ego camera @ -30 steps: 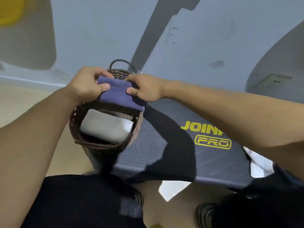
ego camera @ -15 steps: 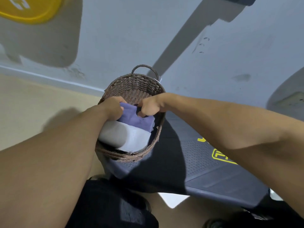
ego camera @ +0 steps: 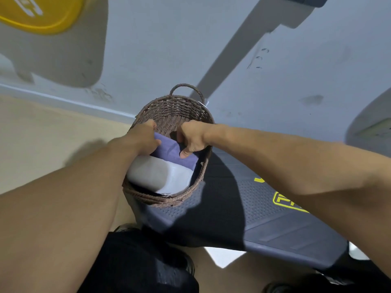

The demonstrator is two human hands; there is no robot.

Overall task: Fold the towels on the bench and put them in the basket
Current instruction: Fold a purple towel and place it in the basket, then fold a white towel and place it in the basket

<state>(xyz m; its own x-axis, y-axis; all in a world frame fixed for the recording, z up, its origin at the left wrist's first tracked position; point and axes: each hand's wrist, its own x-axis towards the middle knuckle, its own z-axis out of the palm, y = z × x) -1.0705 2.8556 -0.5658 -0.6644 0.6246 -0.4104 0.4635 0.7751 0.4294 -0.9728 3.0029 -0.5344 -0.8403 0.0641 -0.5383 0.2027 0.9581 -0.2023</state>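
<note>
Folded blue-purple cloth towel (ego camera: 171,149): inside the brown woven wicker basket (ego camera: 175,112), far half, lying against a folded white towel (ego camera: 157,174) that fills the near half. Basket sits on the end of the dark grey perforated bench (ego camera: 249,210), near the pale wall.

Step, as judged: placing stage for this towel, fold done, seating it down beside the white one.

Left hand (ego camera: 143,138): reaches in over the basket's left rim, fingers curled round the towel's left edge. Right hand (ego camera: 193,138): comes in from the right rim, fingers curled behind the towel, thumb pressed on its front face, so pinching it. Both forearms extended forward and converging on the basket, wrists bent downward into it.

Next move likely calls for: pushing the towel to the bottom without undoing the fold, then letting go with both hands and pulling out clear of the rim. Risk: fold bunching against the white towel.

More towels on the bench: a scrap of white at the far right edge, cannot tell what.
</note>
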